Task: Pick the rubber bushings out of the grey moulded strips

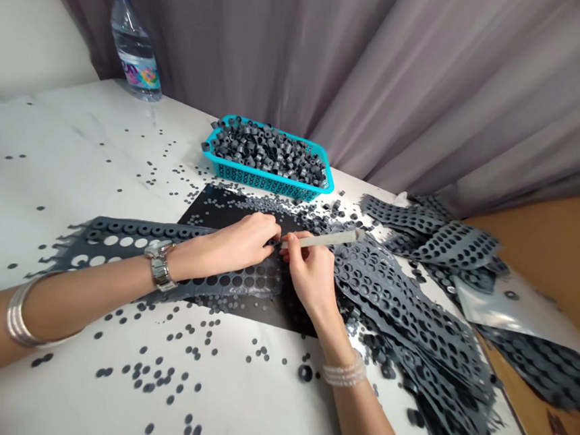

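My left hand, a watch on its wrist, is closed in a pinch at the upper right end of a dark grey perforated rubber sheet. A row of ring-shaped pieces runs along the sheet's far edge; below it are open round holes. My right hand is closed around a slim white pen-like tool. Its back end points right; the working tip is hidden by the fingers, close to my left fingertips. Under the sheet's right part lies a black mat.
A turquoise basket full of small black rings stands behind my hands. More perforated sheets pile up at right, beside a clear plastic bag. Small dark discs litter the white table. A water bottle stands back left.
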`<state>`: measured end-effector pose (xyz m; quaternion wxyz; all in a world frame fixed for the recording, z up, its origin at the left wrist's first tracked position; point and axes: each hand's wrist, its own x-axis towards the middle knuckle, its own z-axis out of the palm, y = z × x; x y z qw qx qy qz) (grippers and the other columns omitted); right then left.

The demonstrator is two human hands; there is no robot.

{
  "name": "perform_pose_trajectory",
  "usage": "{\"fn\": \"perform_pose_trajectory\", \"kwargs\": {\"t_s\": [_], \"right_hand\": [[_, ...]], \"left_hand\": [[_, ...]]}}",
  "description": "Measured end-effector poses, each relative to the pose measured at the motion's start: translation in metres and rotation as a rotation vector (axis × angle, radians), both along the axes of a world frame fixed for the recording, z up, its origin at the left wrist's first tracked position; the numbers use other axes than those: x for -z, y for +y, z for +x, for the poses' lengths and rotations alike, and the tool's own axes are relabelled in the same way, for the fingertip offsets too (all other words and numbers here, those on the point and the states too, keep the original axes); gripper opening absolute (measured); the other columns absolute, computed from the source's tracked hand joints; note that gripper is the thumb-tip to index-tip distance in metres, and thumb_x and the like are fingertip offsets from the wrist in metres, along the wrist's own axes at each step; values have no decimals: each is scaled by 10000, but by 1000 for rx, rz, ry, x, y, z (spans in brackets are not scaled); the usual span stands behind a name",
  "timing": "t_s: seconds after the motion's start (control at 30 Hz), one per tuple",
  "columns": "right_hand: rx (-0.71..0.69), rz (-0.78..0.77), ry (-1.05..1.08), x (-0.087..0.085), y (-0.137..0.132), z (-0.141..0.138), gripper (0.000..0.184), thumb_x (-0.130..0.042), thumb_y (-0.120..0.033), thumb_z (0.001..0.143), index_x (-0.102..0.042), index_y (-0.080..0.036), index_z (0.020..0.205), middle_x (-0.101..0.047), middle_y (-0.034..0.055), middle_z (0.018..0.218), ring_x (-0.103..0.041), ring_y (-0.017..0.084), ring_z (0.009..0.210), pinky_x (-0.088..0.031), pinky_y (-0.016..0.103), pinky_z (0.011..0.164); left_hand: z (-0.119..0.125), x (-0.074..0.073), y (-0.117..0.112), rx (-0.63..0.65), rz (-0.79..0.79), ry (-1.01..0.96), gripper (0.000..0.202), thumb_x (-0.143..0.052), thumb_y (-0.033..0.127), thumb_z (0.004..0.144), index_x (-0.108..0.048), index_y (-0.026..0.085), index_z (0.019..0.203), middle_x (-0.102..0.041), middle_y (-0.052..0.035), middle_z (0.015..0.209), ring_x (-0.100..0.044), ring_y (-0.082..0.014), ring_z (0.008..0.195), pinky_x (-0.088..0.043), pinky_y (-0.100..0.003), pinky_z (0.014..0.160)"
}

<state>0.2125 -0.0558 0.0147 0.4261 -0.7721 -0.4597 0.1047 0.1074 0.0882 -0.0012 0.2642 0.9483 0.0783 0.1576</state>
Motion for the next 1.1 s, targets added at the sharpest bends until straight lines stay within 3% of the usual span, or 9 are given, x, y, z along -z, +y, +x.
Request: {"fn": "perform_pose_trajectory", "kwargs": {"t_s": [0.3,0.4,0.6,0.83,1.1], "right_hand": [[2,-42,-183,0,5,-7,293,-400,-287,946,-615,-198,767,-680,33,697,-622,163,596,-353,255,591],[26,-61,-213,0,7,-8,299,-400,-265,940,-603,-198,731,-657,30,654,-611,162,580,-341,263,588],[48,-70,-190,-3,7,-8,289,-424,-281,932,-612,-200,728,-660,29,637,-593,158,537,-343,267,574],[21,31,18,0,3,0,306,-442,-347,930,-625,-206,730,-691,30,666,-664,186,626,-431,255,614],[-20,18,0,-2,3,-1,317,-436,-331,938,-629,-205,719,-700,29,705,-666,180,644,-433,256,633]], "left_hand": [[-1,-3,-9,-10,165,55,136,-457,137,873,-566,178,801,-581,-47,831,-577,-178,768,-451,-327,722],[-5,-5,-13,-5,146,8,180,-432,127,889,-562,175,775,-581,-51,816,-574,-177,776,-452,-324,723],[-12,-7,-20,-70,17,-47,180,-456,114,892,-624,154,841,-618,-62,883,-584,-183,871,-461,-318,786],[-9,-2,-18,-91,85,-7,140,-505,168,887,-643,169,911,-612,-43,869,-581,-176,822,-456,-320,760],[-11,2,-14,-47,122,-24,157,-473,188,904,-618,179,964,-605,-51,927,-588,-185,878,-463,-324,783]]}}
